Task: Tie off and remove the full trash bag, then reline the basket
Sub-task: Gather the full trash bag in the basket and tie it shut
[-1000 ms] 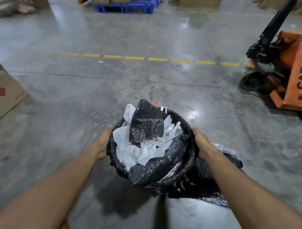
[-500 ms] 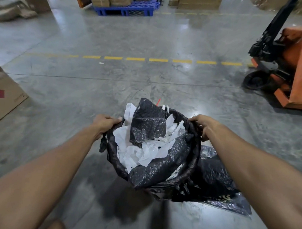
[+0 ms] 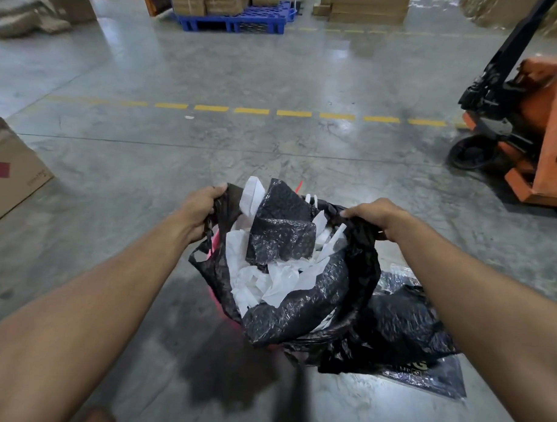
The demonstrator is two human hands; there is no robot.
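Observation:
A black trash bag (image 3: 360, 270) stuffed with white paper scraps (image 3: 278, 277) and crumpled black plastic sits in a pink basket (image 3: 213, 240), of which only slivers show at the bag's left and bottom. My left hand (image 3: 198, 208) grips the bag's left rim, pulled up off the basket. My right hand (image 3: 373, 215) grips the right rim, also lifted. A spare black bag (image 3: 402, 335) lies loose on the floor right of the basket, partly on a printed plastic packet (image 3: 435, 377).
An orange pallet truck (image 3: 545, 131) with a black handle stands at the right. A cardboard box (image 3: 10, 170) lies at the left edge. A blue pallet (image 3: 233, 20) with stacked cartons is far back. A dashed yellow line (image 3: 252, 110) crosses the concrete floor.
Both hands have closed on the bag's rim and pulled it up and off the basket's edge; the pink basket now shows at the left.

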